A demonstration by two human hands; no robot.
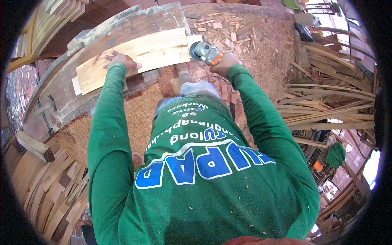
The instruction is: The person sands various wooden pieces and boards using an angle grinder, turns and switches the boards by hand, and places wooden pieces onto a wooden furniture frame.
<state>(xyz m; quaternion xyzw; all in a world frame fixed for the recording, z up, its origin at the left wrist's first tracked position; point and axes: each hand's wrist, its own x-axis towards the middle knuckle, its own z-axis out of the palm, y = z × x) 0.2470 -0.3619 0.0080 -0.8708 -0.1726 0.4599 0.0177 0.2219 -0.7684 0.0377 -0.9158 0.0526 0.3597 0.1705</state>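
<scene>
A wide, pale wooden board (159, 47) lies across a worn workbench (141, 24). My left hand (123, 62) rests on the board's near side, fingers spread flat and thumb pointing right along its edge. In my right hand (227, 64) is an angle grinder (209, 54) with an orange and grey body, my fingers wrapped around it. Its dark round disc (197, 50) is at the board's right end; whether it touches the wood I cannot tell. Smaller pale pieces show past both ends of the board, one at the right (194, 39) and one at the left (76, 86).
Wood offcuts (232, 36) and sawdust (269, 53) cover the ground beyond the bench. Long wooden strips (326, 110) are piled on the right. Curved wood pieces (49, 183) stack at lower left, near a thick block (34, 146). A clamp-like metal piece (44, 108) sits at the bench's left.
</scene>
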